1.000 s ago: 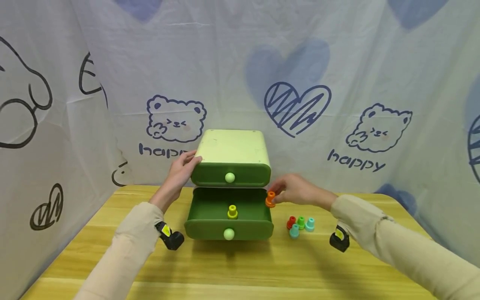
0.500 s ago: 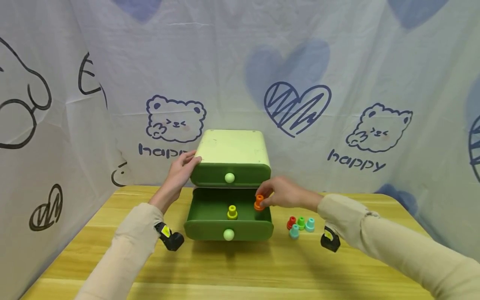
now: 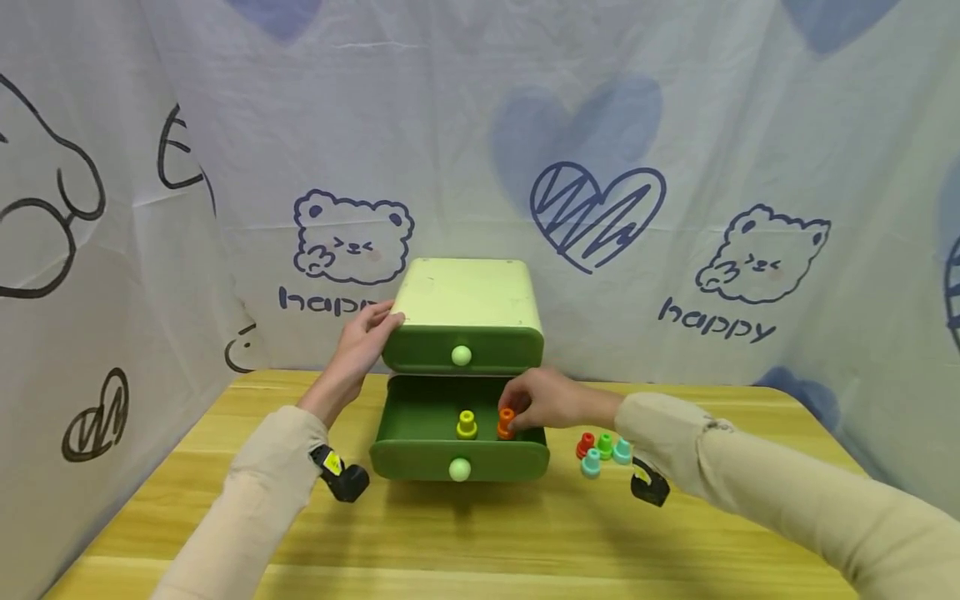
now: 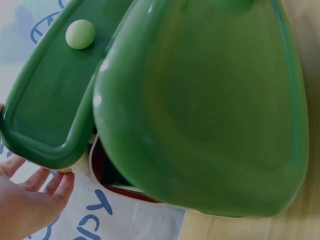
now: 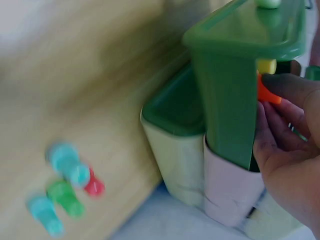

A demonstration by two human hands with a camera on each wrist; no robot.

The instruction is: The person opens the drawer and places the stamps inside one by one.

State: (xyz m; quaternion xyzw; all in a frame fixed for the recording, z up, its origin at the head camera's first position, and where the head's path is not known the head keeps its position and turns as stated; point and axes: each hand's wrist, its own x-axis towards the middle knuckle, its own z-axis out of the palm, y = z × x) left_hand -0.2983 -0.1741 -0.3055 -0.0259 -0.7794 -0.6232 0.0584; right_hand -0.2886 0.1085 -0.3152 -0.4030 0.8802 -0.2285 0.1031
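A small desktop cabinet with a cream top [image 3: 468, 292] stands on the table, its pulled-out green drawer [image 3: 401, 460] below a closed upper one [image 3: 420, 350]. My left hand [image 3: 363, 340] rests against the cabinet's upper left corner, thumb at the top edge and fingers along the side. Inside the pulled-out drawer, my right hand [image 3: 551, 398] pinches an orange stepped peg [image 3: 506, 423] between thumb and fingers. Whether its base touches the drawer floor, I cannot tell. Just left of it stands a yellow peg [image 3: 467, 425], upright in the drawer.
Right of the cabinet, a red peg [image 3: 585, 446], a green peg [image 3: 604, 447] and two light-blue pegs [image 3: 591, 463] stand close together on the wooden table [image 3: 465, 550]. Another closed drawer [image 5: 175, 110] shows beneath the pulled-out one. A printed cloth [image 3: 465, 167] hangs behind.
My right hand has carried the orange peg leftward over the drawer's right side and down into the drawer, near the yellow peg. My left hand has stayed at the cabinet corner.
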